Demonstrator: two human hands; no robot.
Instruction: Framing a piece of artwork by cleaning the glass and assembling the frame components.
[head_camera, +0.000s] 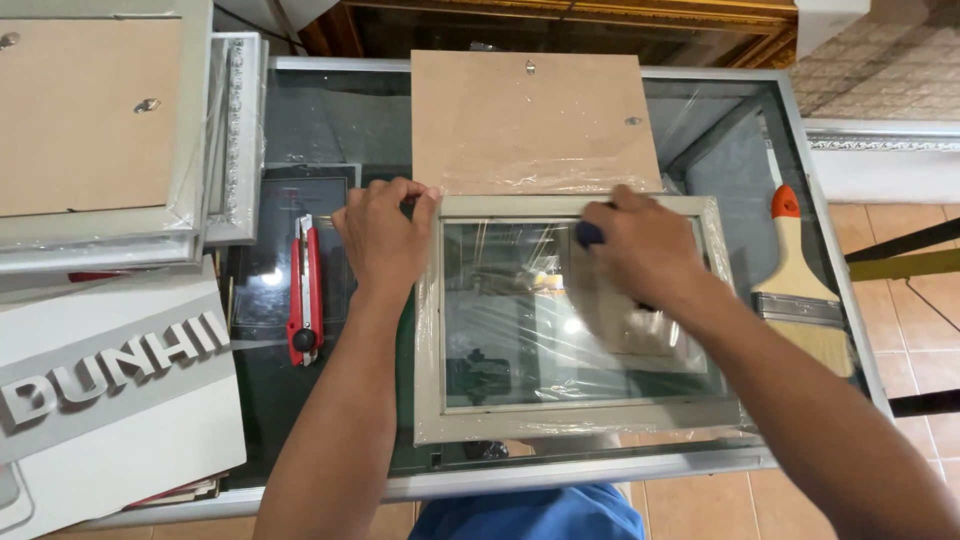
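A small grey picture frame (575, 420) wrapped in clear plastic lies face down on a glass-topped table (600, 470). Its brown backing board (535, 120) lies just beyond it, shifted toward the far edge. My left hand (385, 240) presses on the frame's top left corner, fingers curled over the edge. My right hand (645, 245) rests on the frame's top rail, closed around a dark blue handle (589, 235) of a small tool whose tip is hidden.
A red utility knife (305, 290) lies left of the frame. A wooden paintbrush (800, 290) with an orange tip lies on the right. Stacked wrapped frames (215, 130) and a white box (120, 400) fill the left side. Tiled floor lies to the right.
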